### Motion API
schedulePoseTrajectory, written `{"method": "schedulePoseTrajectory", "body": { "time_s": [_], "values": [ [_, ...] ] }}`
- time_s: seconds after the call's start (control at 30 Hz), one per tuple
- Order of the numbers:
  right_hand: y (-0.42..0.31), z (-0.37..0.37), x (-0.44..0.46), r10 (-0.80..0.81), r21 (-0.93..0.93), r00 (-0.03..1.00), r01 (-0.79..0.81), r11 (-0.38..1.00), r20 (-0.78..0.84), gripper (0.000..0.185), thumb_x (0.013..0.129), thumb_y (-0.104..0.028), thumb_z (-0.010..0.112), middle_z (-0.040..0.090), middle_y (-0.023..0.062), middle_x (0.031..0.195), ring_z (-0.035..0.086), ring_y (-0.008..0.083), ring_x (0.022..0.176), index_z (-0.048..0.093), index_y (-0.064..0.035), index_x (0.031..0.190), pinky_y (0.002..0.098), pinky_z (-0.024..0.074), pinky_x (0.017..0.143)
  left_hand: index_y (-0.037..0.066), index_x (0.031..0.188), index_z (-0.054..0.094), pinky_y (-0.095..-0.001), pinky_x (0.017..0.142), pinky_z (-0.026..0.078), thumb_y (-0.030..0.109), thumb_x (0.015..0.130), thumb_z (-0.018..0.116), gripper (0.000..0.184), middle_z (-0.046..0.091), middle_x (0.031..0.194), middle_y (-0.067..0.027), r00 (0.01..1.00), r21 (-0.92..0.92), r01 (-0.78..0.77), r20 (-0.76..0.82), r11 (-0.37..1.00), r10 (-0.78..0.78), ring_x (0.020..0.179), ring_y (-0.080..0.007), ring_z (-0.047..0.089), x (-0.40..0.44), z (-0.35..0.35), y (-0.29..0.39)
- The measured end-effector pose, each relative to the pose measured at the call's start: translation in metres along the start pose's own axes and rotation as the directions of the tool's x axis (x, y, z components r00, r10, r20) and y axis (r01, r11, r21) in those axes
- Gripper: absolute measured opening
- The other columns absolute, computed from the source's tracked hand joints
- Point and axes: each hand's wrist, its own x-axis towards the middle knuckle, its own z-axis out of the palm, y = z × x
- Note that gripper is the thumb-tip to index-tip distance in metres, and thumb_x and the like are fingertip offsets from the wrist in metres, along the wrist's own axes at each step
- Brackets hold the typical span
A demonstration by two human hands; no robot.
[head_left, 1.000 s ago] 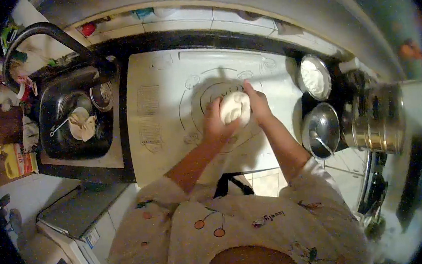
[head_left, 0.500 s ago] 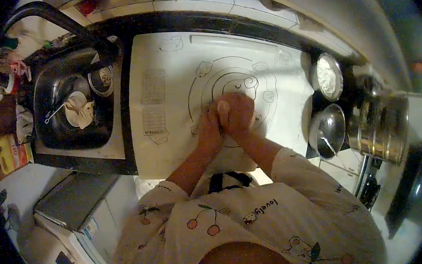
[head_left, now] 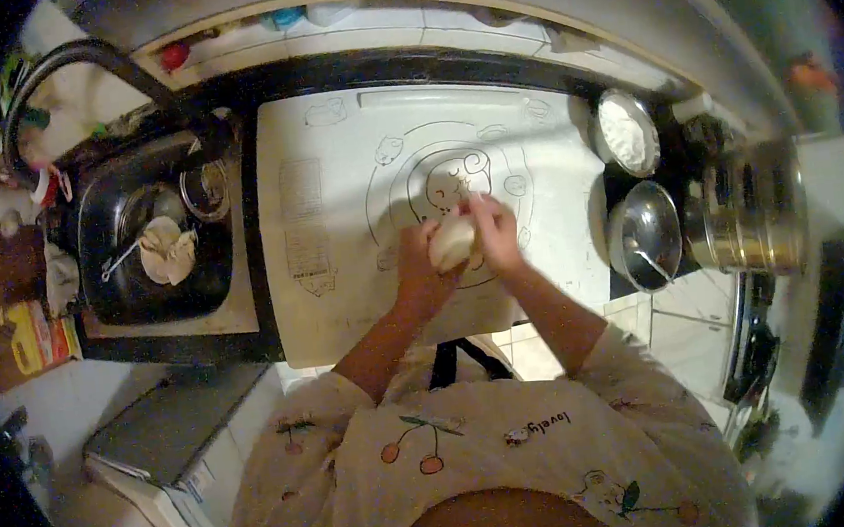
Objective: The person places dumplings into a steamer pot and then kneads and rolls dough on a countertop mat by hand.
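A pale, rounded lump of dough (head_left: 453, 244) sits between my two hands, over the middle of a white printed mat (head_left: 345, 300). My left hand (head_left: 419, 256) is wrapped around the dough's left side. On its upper right, the fingers of my right hand (head_left: 495, 229) press against it. Circular line drawings on the mat show around and beyond the hands. Whether the dough touches the mat I cannot tell.
A metal bowl of white flour (head_left: 625, 135) stands right of the mat, with a metal bowl holding a spoon (head_left: 643, 234) nearer me. Large metal pots (head_left: 749, 210) are further right. At left is a dark sink (head_left: 159, 301) with dishes under a black faucet (head_left: 87, 52).
My hands, stacked and pressing down earlier, have come apart to either side of the dough, which now shows between them. The camera view has shifted slightly.
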Motion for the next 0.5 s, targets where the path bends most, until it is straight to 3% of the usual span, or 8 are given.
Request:
{"method": "schedulePoseTrajectory", "body": {
  "time_s": [0.07,0.13,0.17,0.27,0.33,0.4,0.47,0.5],
  "values": [
    [0.027,-0.001,-0.024,-0.292,-0.081,0.953,0.286,0.955,-0.081,0.031,0.095,-0.025,0.044,0.06,0.013,0.102,0.055,0.0216,0.097,0.059,0.002,0.103,0.0328,0.0423,0.088,0.005,0.115,0.049,-0.0433,0.096,0.039,0.017,0.061,0.082,0.065,0.05,0.114,-0.0166,0.984,-0.009,-0.17,0.047,0.985,0.171,0.112,-0.0358,0.047,-0.008,0.0,-0.009],
    [0.023,0.001,-0.035,-0.524,-0.226,0.841,0.489,0.843,-0.133,0.031,0.093,-0.023,0.044,0.056,0.0165,0.11,0.053,0.0258,0.105,0.056,0.0021,0.108,0.035,0.0402,0.093,0.005,0.124,0.048,-0.0428,0.098,0.041,0.015,0.062,0.081,0.071,0.053,0.114,-0.0153,0.976,0.061,-0.202,0.101,0.978,0.195,0.112,-0.0366,0.05,0.002,-0.007,0.002],
    [0.021,-0.003,-0.04,-0.462,-0.245,0.869,0.417,0.875,-0.174,0.034,0.087,-0.018,0.051,0.052,0.0188,0.115,0.049,0.0296,0.111,0.053,0.0018,0.115,0.0366,0.0372,0.097,0.006,0.126,0.047,-0.0424,0.097,0.041,0.013,0.062,0.081,0.072,0.055,0.115,-0.0144,0.979,-0.019,-0.119,0.167,0.993,0.121,0.112,-0.0355,0.051,0.005,-0.006,-0.001],
    [0.02,-0.042,-0.082,-0.49,-0.501,0.834,0.32,0.804,-0.253,0.038,0.082,-0.017,0.059,0.052,0.0182,0.114,0.048,0.0296,0.112,0.053,0.0,0.116,0.0373,0.0372,0.097,0.003,0.129,0.045,-0.0379,0.096,0.043,0.007,0.066,0.077,0.071,0.057,0.116,-0.0126,0.972,-0.255,0.161,0.209,0.953,-0.108,0.111,-0.0276,0.053,0.007,-0.008,0.001],
    [0.068,-0.087,-0.12,-0.346,-0.47,0.782,0.078,0.879,-0.518,0.041,0.077,-0.018,0.068,0.054,0.0196,0.11,0.05,0.0326,0.107,0.056,-0.0012,0.112,0.0395,0.0385,0.095,0.0,0.13,0.043,-0.0339,0.095,0.045,0.001,0.069,0.074,0.069,0.057,0.117,-0.0117,0.94,-0.405,0.336,0.203,0.85,-0.275,0.111,-0.0208,0.054,0.005,-0.015,0.003],
    [0.134,-0.148,-0.158,-0.259,-0.659,0.73,-0.333,0.674,-0.633,0.04,0.075,-0.026,0.073,0.058,0.0204,0.105,0.051,0.0346,0.102,0.06,-0.0014,0.103,0.0426,0.0409,0.091,-0.002,0.129,0.043,-0.0332,0.094,0.046,0.001,0.069,0.074,0.068,0.057,0.117,-0.013,0.921,-0.465,0.39,0.209,0.795,-0.329,0.11,-0.0202,0.055,0.001,-0.026,-0.002],
    [0.156,-0.176,-0.17,-0.191,-0.58,0.597,-0.572,0.58,-0.78,0.042,0.073,-0.031,0.077,0.061,0.0202,0.098,0.054,0.0349,0.095,0.063,-0.0001,0.097,0.043,0.0451,0.082,-0.002,0.128,0.043,-0.0331,0.092,0.047,0.002,0.069,0.075,0.067,0.057,0.116,-0.0135,0.924,-0.47,0.382,0.188,0.796,-0.332,0.108,-0.0199,0.056,-0.012,-0.038,-0.01],
    [0.153,-0.186,-0.167,-0.12,-0.529,0.598,-0.578,0.622,-0.793,0.049,0.069,-0.036,0.079,0.061,0.0216,0.092,0.055,0.0361,0.093,0.062,0.0014,0.095,0.0436,0.0467,0.08,-0.002,0.128,0.044,-0.0333,0.092,0.047,0.003,0.069,0.075,0.067,0.057,0.115,-0.0134,0.94,-0.45,0.341,0.162,0.826,-0.3,0.107,-0.0199,0.056,-0.02,-0.042,-0.017]
  ]
}}
